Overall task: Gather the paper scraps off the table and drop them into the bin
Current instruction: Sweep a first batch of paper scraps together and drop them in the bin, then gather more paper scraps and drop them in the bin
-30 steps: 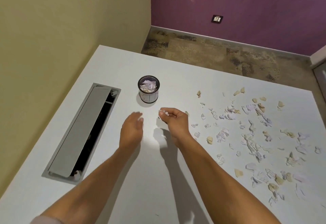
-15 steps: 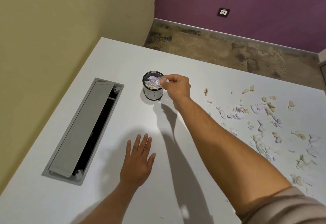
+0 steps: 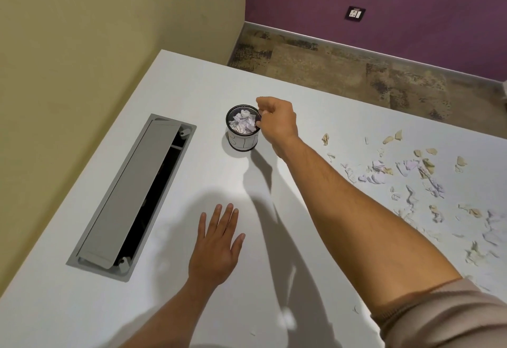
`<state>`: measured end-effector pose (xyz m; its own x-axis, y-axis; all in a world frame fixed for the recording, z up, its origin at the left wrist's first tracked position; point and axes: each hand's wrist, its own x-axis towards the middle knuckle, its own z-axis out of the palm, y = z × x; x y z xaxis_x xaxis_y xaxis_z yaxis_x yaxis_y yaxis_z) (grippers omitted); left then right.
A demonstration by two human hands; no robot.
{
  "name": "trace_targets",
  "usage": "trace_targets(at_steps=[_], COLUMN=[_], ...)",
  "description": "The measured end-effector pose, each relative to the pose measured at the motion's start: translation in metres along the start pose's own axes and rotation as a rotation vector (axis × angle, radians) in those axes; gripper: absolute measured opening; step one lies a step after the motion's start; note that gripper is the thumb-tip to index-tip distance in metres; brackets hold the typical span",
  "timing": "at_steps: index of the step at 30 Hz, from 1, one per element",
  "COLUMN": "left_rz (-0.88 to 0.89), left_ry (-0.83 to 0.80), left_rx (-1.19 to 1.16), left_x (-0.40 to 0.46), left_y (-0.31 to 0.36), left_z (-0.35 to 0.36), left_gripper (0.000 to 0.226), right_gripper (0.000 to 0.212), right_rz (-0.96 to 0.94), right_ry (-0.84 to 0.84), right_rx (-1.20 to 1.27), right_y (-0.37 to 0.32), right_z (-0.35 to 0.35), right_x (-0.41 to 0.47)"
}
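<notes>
Since half a second ago the right hand (image 3: 277,120) has shifted a touch further over the bin's (image 3: 243,139) far rim, and the white bit of paper that showed at its fingertips is no longer visible; the left hand (image 3: 216,246) has stayed flat on the table (image 3: 315,117).

From the head camera, the only view here: the right hand hangs at the bin's right edge, fingers curled under, and I can't tell whether they still pinch a scrap or have let it go. The left hand lies spread, fingers straight, holding nothing.

The bin stands upright, mouth facing up, already heaped with crumpled paper close to the rim. The paper scraps (image 3: 428,183) still to gather are strewn across the right side of the table, well apart from the bin.

How they'll handle, by my reckoning: featherlight, limp, easy to crumple, not fragile, but flat ones cling to a smooth top, so a fingertip pinch at a curled edge or a sweep into a pile looks best. They lie every which way, with no common direction; a few longer torn strips run roughly towards the far edge.
</notes>
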<state>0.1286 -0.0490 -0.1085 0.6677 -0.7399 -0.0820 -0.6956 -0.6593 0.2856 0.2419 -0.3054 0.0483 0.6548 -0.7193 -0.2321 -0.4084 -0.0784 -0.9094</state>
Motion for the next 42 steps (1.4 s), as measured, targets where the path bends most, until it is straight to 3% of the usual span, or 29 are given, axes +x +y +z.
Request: trace_targets(at_steps=[9, 15, 21, 25, 28, 34, 42], left_rz=[0.000, 0.017, 0.054, 0.136, 0.231, 0.304, 0.308], left_ry=[-0.026, -0.085, -0.108, -0.154, -0.210, -0.348, -0.429], left_rx=[0.001, -0.003, -0.208, -0.251, -0.196, -0.032, 0.115], left_x=[0.001, 0.001, -0.027, -0.076, -0.116, -0.170, -0.204], left_y=[0.000, 0.001, 0.010, 0.029, 0.044, 0.062, 0.100], left_z=[-0.003, -0.017, -0.027, -0.018, -0.008, 0.005, 0.016], left_gripper=[0.060, 0.060, 0.044, 0.050, 0.061, 0.080, 0.071], right_gripper=[0.030, 0.029, 0.028, 0.030, 0.043, 0.056, 0.055], right_rz=[0.073, 0.099, 0.008, -0.100, -0.186, -0.232, -0.230], right_ry=[0.003, -0.023, -0.153, -0.240, -0.341, -0.421, -0.377], right_rx=[0.235, -0.052, -0.418, -0.717, -0.880, -1.014, -0.973], right_y=[0.049, 0.100, 0.157, 0.199, 0.221, 0.256, 0.268], right_z=[-0.036, -0.065, -0.084, -0.094, -0.103, -0.115, -0.130], right_x=[-0.062, -0.136, -0.214, -0.264, -0.300, -0.371, -0.428])
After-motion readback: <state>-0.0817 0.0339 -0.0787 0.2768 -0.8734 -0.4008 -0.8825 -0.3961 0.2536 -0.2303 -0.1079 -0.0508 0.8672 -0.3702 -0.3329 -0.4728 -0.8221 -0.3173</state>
